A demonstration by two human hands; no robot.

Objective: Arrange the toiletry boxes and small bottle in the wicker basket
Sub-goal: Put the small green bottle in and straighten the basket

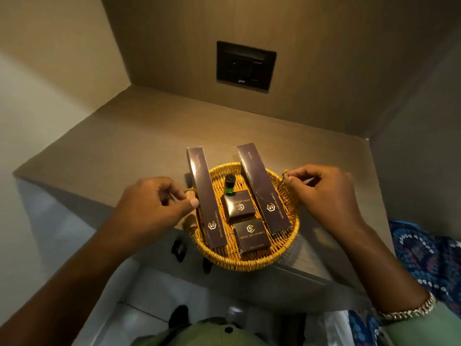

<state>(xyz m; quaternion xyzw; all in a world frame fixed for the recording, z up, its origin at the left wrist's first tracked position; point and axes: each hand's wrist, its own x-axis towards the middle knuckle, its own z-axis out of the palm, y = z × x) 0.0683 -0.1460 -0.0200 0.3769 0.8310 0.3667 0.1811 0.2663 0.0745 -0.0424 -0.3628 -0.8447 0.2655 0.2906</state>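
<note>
A round yellow wicker basket (252,262) sits at the front edge of a wooden shelf. Two long brown boxes lean on its rim: the left long box (203,193) and the right long box (262,186). Between them lie two small square brown boxes, the upper square box (239,204) and the lower square box (252,234). A small green bottle (229,184) with a black cap stands behind them. My left hand (154,203) grips the basket's left handle, its thumb against the left long box. My right hand (321,191) pinches the right handle.
The shelf (124,146) forms a niche with a beige wall on the left and a wood panel behind. A black socket plate (245,64) is set in the back panel. Dark hooks (178,248) hang under the shelf's front edge. Patterned blue cloth (429,260) lies at the right.
</note>
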